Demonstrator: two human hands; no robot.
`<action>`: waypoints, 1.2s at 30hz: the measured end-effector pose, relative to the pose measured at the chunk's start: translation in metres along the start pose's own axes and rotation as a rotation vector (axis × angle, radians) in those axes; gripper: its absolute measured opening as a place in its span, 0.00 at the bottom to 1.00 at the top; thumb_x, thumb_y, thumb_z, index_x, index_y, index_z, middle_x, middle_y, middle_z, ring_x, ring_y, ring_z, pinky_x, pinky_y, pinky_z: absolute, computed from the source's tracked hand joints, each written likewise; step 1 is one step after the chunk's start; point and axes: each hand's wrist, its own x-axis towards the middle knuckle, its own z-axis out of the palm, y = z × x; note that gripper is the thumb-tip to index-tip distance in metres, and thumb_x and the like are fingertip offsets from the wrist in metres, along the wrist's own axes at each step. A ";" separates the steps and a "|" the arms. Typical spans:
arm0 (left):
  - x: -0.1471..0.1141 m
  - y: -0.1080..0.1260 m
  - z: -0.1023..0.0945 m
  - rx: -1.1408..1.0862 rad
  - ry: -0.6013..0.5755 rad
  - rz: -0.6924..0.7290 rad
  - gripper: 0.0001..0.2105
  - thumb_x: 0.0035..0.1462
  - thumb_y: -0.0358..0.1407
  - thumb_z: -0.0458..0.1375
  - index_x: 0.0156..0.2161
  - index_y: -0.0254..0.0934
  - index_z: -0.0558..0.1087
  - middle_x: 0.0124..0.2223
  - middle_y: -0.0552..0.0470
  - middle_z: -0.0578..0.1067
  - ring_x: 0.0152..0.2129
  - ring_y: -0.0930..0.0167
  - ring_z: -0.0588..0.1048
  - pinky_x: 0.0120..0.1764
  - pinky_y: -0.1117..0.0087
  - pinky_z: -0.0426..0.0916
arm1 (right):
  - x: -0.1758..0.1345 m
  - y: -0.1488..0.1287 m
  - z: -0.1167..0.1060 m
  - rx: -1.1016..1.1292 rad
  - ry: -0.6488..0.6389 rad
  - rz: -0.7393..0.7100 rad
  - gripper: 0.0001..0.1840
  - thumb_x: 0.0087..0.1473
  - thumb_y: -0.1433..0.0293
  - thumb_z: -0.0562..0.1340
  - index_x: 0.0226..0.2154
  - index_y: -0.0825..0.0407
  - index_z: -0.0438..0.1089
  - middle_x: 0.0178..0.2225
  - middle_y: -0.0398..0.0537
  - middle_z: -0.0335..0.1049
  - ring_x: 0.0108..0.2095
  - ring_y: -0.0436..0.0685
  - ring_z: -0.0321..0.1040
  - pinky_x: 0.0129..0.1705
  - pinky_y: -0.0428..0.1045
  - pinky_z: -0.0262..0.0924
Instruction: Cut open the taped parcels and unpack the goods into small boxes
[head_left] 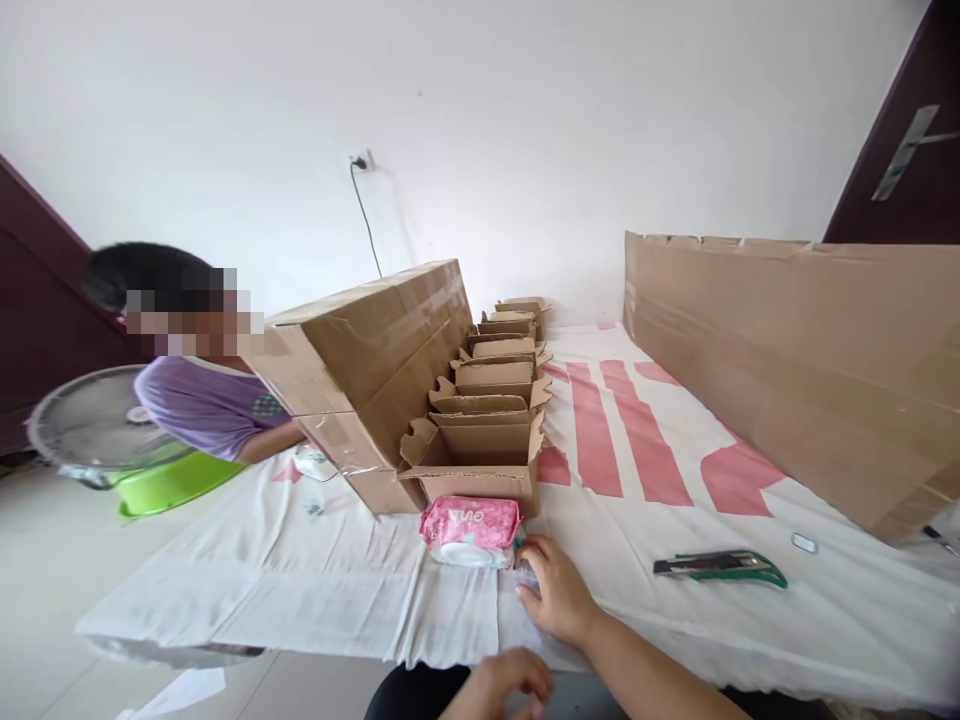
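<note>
A pink and white pack of wet wipes [472, 530] lies near the front of the table, right before the nearest open cardboard box [480, 480]. My right hand [559, 595] rests on the cloth at the pack's right end, fingertips at its corner, thumb and fingers apart; it is not wrapped round the pack. Low at the table's front edge, my left hand [506, 685] is loosely curled, with a gap between thumb and fingers and nothing seen in it. Its lower part is cut off by the picture's edge. Several more open boxes [493, 378] stand in a row behind.
Stacked long cartons [390, 370] flank the row on its left; a large cardboard panel [780, 360] stands at right. A green utility knife [720, 568] lies on the white and red cloth [600, 535]. Another person [210, 405] leans at the table's left, beside a fan [97, 415].
</note>
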 end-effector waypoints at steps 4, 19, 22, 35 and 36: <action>0.016 0.001 -0.049 0.172 0.445 0.010 0.11 0.64 0.43 0.51 0.39 0.40 0.72 0.37 0.49 0.76 0.36 0.66 0.74 0.43 0.62 0.71 | 0.000 0.000 0.000 -0.003 -0.009 0.002 0.17 0.47 0.76 0.62 0.43 0.50 0.68 0.49 0.52 0.66 0.51 0.60 0.63 0.56 0.55 0.58; 0.071 -0.035 -0.046 0.614 0.946 0.126 0.10 0.59 0.34 0.51 0.44 0.38 0.70 0.35 0.47 0.73 0.33 0.63 0.76 0.37 0.59 0.73 | 0.000 -0.003 0.000 -0.040 0.018 0.048 0.22 0.48 0.77 0.60 0.47 0.52 0.68 0.55 0.57 0.64 0.57 0.64 0.61 0.62 0.59 0.56; 0.068 -0.036 -0.045 0.595 0.954 0.159 0.10 0.59 0.32 0.50 0.44 0.38 0.71 0.34 0.48 0.73 0.30 0.65 0.75 0.34 0.63 0.73 | -0.001 -0.002 0.001 -0.042 0.021 0.044 0.22 0.47 0.77 0.61 0.47 0.51 0.69 0.54 0.56 0.64 0.57 0.64 0.62 0.62 0.58 0.56; 0.063 -0.032 -0.043 0.562 1.003 0.220 0.10 0.60 0.31 0.51 0.47 0.37 0.67 0.31 0.52 0.73 0.27 0.68 0.75 0.32 0.66 0.73 | -0.001 0.000 -0.001 -0.052 0.025 0.017 0.20 0.48 0.77 0.61 0.46 0.53 0.69 0.53 0.57 0.65 0.56 0.63 0.63 0.60 0.58 0.58; 0.060 -0.031 -0.042 0.568 1.014 0.226 0.11 0.60 0.31 0.51 0.47 0.37 0.66 0.32 0.51 0.73 0.28 0.69 0.75 0.33 0.67 0.73 | -0.001 0.001 -0.001 -0.048 0.025 0.009 0.19 0.49 0.77 0.61 0.46 0.53 0.69 0.53 0.57 0.65 0.56 0.63 0.63 0.60 0.58 0.58</action>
